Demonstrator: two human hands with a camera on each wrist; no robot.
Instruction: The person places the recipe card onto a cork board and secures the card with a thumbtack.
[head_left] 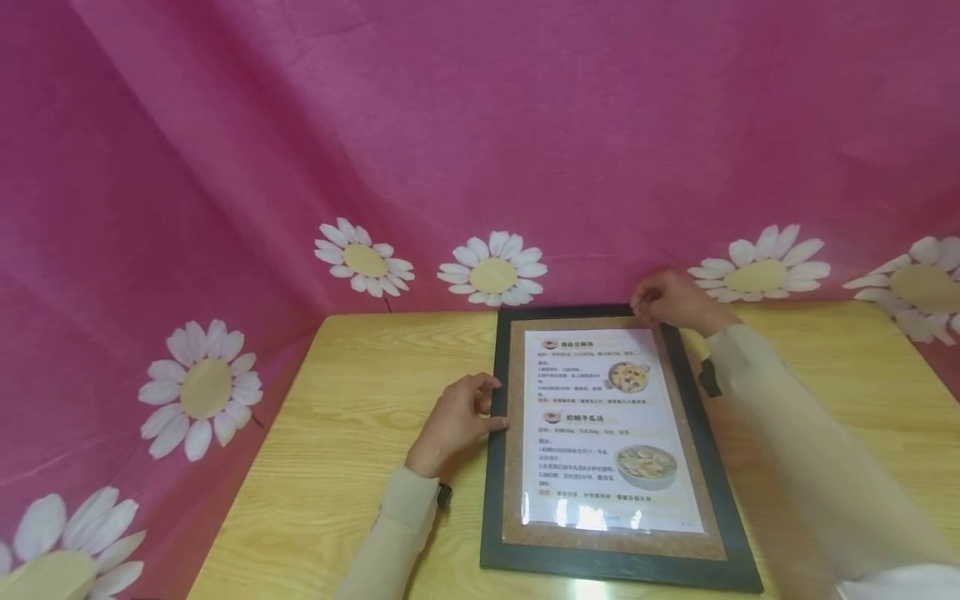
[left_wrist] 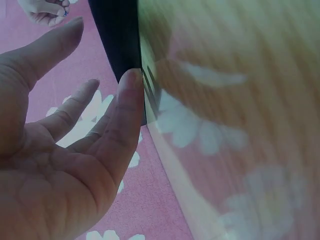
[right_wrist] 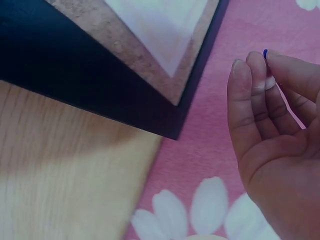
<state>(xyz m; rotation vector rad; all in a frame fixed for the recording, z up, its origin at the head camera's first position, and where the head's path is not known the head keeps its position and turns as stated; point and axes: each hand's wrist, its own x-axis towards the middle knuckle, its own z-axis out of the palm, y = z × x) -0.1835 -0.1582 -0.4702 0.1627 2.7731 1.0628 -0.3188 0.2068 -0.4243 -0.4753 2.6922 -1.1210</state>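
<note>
A corkboard with a black frame [head_left: 492, 500] lies on the wooden table, and a printed recipe sheet [head_left: 577, 467] with two food pictures lies on its cork. At the frame's left side is my left hand [head_left: 452, 417], its thumb and fingers spread apart. One fingertip [left_wrist: 131, 79] touches the black edge in the left wrist view. My right hand [head_left: 678, 302] hovers by the board's top right corner. Between its thumb and fingertips it pinches a small blue thing [right_wrist: 265, 52], of which only a tiny part shows; most is hidden by the fingers.
The wooden table [head_left: 375, 375] extends on both sides of the board. A pink cloth [head_left: 562, 150] with white daisies hangs close behind the table's far edge and along its left side. Light glares off the lower part of the sheet.
</note>
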